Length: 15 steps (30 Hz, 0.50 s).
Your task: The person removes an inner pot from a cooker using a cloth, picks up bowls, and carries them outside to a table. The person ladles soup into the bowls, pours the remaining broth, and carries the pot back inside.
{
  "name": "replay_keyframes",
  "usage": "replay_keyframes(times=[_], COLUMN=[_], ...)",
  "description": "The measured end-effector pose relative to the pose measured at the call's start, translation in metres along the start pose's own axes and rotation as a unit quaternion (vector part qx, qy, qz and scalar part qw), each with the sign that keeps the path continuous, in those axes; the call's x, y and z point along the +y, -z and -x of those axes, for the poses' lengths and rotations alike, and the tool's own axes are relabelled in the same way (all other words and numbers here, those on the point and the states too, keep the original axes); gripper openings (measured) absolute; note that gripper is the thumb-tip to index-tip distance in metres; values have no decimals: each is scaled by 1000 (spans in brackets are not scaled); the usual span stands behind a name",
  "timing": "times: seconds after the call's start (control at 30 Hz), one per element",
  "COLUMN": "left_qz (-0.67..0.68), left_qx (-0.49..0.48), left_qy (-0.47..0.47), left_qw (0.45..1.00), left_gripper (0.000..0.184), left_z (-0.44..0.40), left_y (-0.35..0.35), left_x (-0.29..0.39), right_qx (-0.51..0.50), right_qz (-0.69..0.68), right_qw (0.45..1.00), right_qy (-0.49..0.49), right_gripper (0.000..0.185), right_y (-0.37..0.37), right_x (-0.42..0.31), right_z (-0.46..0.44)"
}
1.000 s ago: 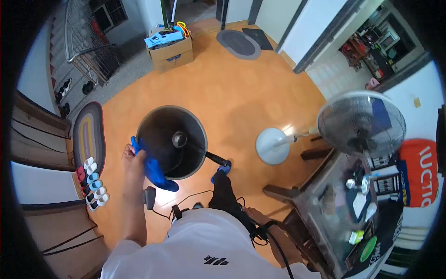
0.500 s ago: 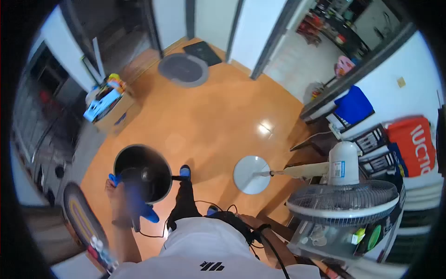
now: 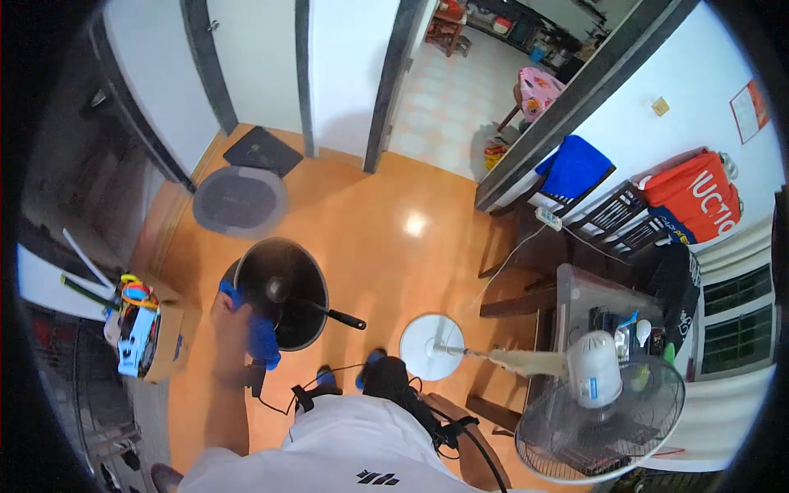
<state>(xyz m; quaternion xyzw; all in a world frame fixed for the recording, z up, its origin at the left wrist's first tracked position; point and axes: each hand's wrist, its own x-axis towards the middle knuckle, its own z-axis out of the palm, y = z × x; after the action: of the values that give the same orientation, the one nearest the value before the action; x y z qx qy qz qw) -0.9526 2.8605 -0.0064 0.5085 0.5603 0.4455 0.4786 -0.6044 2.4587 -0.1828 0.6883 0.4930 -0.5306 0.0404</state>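
A large dark, round pan (image 3: 306,261) is held out in front of me on the left, its open side facing up. Across its right rim runs a black handle (image 3: 345,319); whether that handle belongs to the pan or to a utensil inside I cannot tell. My left hand (image 3: 232,316), blurred, is closed on a blue cloth (image 3: 263,341) at the pan's left rim. Low at my right side, my right hand (image 3: 444,408) rests near a black bundle with cables (image 3: 403,390) at my waist. Its fingers are partly hidden.
A standing fan (image 3: 600,386) with a round white base (image 3: 431,347) is on my right, beside a cluttered table (image 3: 571,296). On the left is a cardboard box (image 3: 168,341) filled with items. A grey mat (image 3: 238,201) lies beyond the pan, near an open doorway.
My view has shifted forward and turned right. The pan, with my left hand and the cloth, now appears nearer the grey mat. Both feet now show close together.
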Motion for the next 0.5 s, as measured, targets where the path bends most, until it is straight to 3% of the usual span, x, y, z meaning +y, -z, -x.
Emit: replay_keyframes(times=[0.1, 0.2, 0.27, 0.37, 0.4, 0.43, 0.5], left_qz=[8, 20, 30, 5, 2, 25, 33], left_qx=[-17, -25, -26, -30, -24, -49, -59], left_qy=[-26, -15, 0, 4, -7, 34, 10], left_qw=[999, 999, 999, 1000, 1000, 998, 998], left_gripper=[25, 22, 28, 32, 32, 32, 32], left_z=[-55, -112, -143, -180, -199, -211, -235], left_y=[-68, -136, -188, -250, -275, -293, -336], left_x=[20, 26, 41, 58, 65, 75, 86], right_qx=[16, -41, -38, -51, -49, -60, -72], right_qz=[-109, -172, -227, -220, -178, -175, -210], right_qw=[992, 975, 964, 968, 981, 979, 969], right_qy=[-58, -132, -131, -110, -62, -90, -107], right_gripper=[67, 75, 76, 78, 78, 78, 78], right_y=[41, 161, 225, 300, 317, 330, 352], right_x=[4, -49, -44, -30, -16, 0, 19], right_z=[-34, -39, -60, -81, -92, -112, -133])
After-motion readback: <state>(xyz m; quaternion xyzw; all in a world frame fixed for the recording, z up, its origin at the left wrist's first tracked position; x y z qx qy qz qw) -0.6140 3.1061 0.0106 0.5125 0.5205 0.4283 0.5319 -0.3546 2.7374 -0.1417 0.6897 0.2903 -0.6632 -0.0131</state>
